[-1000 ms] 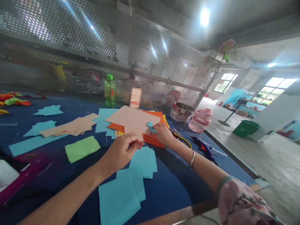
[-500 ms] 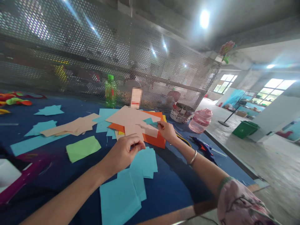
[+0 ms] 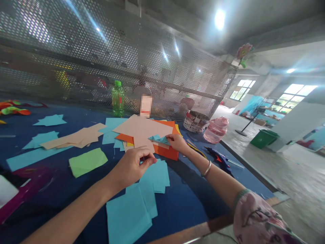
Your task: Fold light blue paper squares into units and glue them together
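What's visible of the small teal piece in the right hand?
The small teal piece looks like thin paper or felt, folded into a flat, pointed, roughly triangular shape. The right hand pinches one end at the fingertips, holding it low over the peach sheet, which lies on the orange sheet. Whether its far tip touches the peach sheet is unclear.

You're in a craft workshop: in front of the perforated metal screen (image 3: 101, 64), a blue table (image 3: 189, 203) is strewn with cut felt sheets (image 3: 127, 217) and a glue gun (image 3: 218, 158). Past the screen's right end lies a bare concrete hall floor (image 3: 291, 176).
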`<state>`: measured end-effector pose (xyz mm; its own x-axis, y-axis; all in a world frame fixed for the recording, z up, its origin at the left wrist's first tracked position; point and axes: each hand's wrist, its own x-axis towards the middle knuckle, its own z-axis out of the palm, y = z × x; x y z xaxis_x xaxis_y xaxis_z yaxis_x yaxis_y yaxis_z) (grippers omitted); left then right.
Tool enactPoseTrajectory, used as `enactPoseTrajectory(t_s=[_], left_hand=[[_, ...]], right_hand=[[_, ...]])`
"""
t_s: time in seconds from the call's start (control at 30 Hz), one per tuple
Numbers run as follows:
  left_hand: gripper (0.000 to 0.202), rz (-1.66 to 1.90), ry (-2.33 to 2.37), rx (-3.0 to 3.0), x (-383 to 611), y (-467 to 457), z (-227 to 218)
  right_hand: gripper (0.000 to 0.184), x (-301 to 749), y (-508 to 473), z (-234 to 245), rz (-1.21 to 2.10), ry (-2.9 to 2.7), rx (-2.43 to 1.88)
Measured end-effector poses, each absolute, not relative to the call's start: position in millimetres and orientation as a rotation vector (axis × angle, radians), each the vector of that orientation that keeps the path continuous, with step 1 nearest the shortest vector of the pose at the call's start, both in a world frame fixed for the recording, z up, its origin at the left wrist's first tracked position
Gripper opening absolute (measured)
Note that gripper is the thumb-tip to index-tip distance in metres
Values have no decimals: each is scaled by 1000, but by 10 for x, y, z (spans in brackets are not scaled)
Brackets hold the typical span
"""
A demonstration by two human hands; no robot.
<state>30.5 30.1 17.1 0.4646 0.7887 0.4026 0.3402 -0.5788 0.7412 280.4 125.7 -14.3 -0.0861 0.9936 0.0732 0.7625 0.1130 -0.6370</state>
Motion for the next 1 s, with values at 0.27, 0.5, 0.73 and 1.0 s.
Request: enactPoseTrajectory(t_s=[0.27,0.5,0.73,1.0], left_hand=[[21,976,915,2092,317,317,143],[16,833,688,2065,398,122,255],[23,519,394,2351,775,-756,146],[13,503,190,2839,1104,-1203,-926]], right_hand=[[33,2884,1138,-66,294,-1963,-1641],[38,2945,708,25,152,-2030,-1528],[34,3073,307,94,141,-2109,-1414],[27,2735,-150,146,239,-2315,-1177]])
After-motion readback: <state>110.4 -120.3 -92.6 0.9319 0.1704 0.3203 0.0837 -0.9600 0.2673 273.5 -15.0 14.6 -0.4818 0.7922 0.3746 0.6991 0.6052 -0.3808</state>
